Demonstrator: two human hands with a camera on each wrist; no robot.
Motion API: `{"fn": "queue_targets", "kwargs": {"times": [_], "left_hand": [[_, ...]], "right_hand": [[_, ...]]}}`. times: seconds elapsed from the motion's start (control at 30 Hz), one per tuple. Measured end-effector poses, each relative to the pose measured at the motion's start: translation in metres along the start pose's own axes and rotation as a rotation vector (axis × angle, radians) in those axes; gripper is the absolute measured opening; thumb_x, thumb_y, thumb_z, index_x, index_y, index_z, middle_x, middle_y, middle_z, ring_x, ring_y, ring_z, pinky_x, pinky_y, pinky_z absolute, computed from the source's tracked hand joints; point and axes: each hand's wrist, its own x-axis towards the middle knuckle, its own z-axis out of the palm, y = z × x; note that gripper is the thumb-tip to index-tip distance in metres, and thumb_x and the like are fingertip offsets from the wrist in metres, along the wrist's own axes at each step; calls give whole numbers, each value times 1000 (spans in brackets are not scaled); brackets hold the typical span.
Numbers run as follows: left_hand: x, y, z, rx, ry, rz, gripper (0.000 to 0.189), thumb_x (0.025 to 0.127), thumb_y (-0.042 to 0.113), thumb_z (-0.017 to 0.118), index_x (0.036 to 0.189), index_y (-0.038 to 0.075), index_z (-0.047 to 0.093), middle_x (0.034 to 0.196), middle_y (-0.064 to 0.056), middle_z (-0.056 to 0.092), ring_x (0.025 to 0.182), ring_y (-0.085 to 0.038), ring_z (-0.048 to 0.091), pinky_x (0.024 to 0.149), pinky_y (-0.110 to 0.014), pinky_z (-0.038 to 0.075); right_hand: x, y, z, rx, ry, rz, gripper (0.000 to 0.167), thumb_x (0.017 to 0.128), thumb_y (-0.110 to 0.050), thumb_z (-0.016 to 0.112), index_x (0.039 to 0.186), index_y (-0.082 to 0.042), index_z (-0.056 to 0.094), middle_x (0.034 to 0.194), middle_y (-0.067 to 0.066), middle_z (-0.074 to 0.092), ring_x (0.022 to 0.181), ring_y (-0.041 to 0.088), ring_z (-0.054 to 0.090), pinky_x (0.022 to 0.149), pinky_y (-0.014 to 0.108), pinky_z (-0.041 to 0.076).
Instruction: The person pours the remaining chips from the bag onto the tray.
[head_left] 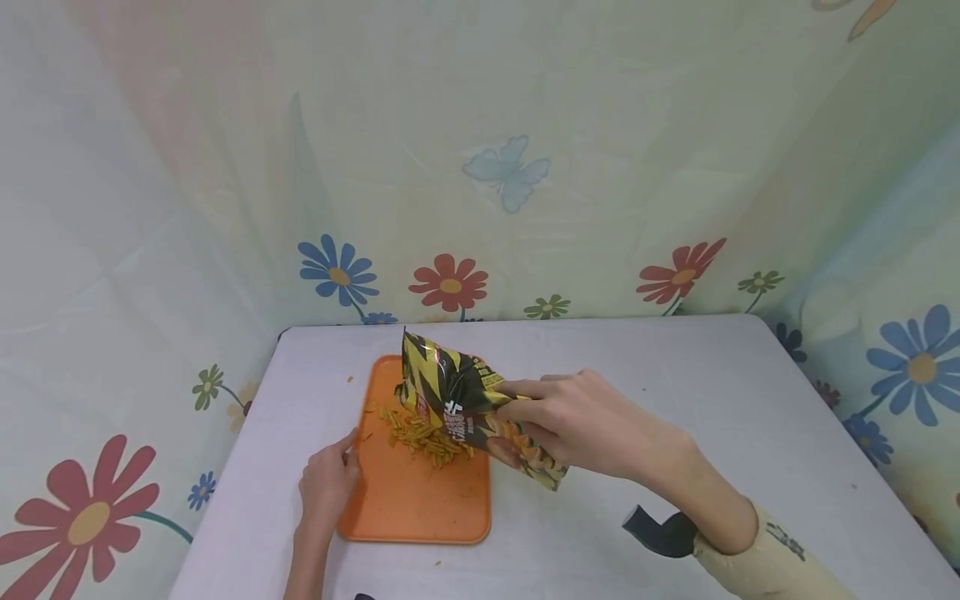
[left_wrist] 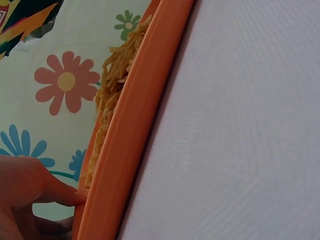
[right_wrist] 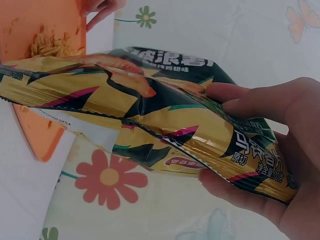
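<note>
My right hand (head_left: pixel 585 421) grips a black-and-yellow potato chip bag (head_left: pixel 427 375) with the thumb and fingers on opposite sides. The bag is tilted above an orange tray (head_left: pixel 420 508), its left end over the tray's far part. A heap of yellow, strip-like chips (head_left: pixel 431 442) lies on the tray, partly hidden by the bag. At the tray's left edge my left hand (head_left: pixel 327 479) holds the rim (left_wrist: pixel 130 125) between its fingers and thumb. From the right wrist, the bag's gold side and crimped seam (right_wrist: pixel 175 145) show, with the right hand's fingers (right_wrist: pixel 240 95) pressing into it.
A white-covered table (head_left: pixel 637 367) lies under the tray, with a few small crumbs (head_left: pixel 350 379) on it. Patterned cloth (head_left: pixel 420 208) with flowers and butterflies hangs behind and at both sides. A black strap piece (head_left: pixel 660 533) sticks out by the right forearm.
</note>
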Motion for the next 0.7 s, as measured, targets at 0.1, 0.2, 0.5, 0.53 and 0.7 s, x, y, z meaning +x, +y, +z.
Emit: {"fn": "queue_targets", "kwargs": {"times": [0.1, 0.2, 0.5, 0.53, 0.7], "left_hand": [[0, 0, 0, 0, -2, -2, 42, 97, 3, 57, 139, 2, 62, 57, 2, 42, 46, -10, 32, 43, -25, 28], [0, -1, 1, -1, -2, -2, 43, 97, 3, 57, 140, 2, 62, 57, 2, 41, 46, -10, 31, 44, -24, 28], [1, -1, 2, -3, -4, -7, 44, 97, 2, 58, 141, 3, 61, 57, 3, 41, 46, -10, 32, 44, -24, 28], [1, -1, 2, -2, -5, -8, 44, 97, 2, 58, 141, 3, 61, 57, 3, 41, 46, -10, 32, 44, -25, 28], [1, -2, 2, 0, -6, -8, 44, 97, 3, 57, 141, 3, 62, 57, 3, 41, 46, -10, 32, 44, -24, 28]], "right_hand": [[-1, 1, 0, 5, 0, 5, 22, 92, -5, 74, 109, -19, 78, 127, 6, 73, 88, 18, 75, 47, 15, 31], [-2, 1, 0, 12, -5, 7, 21, 92, -6, 74, 108, -19, 78, 124, 5, 74, 83, 16, 74, 48, 14, 33], [-4, 3, 1, 29, -7, 38, 21, 92, -7, 74, 108, -19, 79, 125, 6, 73, 66, 12, 68, 47, 16, 34], [-5, 2, 0, 30, -11, 40, 20, 92, -7, 75, 108, -18, 79, 124, 6, 74, 70, 12, 70, 49, 15, 36], [-5, 2, -1, 49, -33, 52, 21, 92, -7, 74, 109, -19, 79, 125, 6, 73, 56, 3, 52, 47, 15, 33]]}}
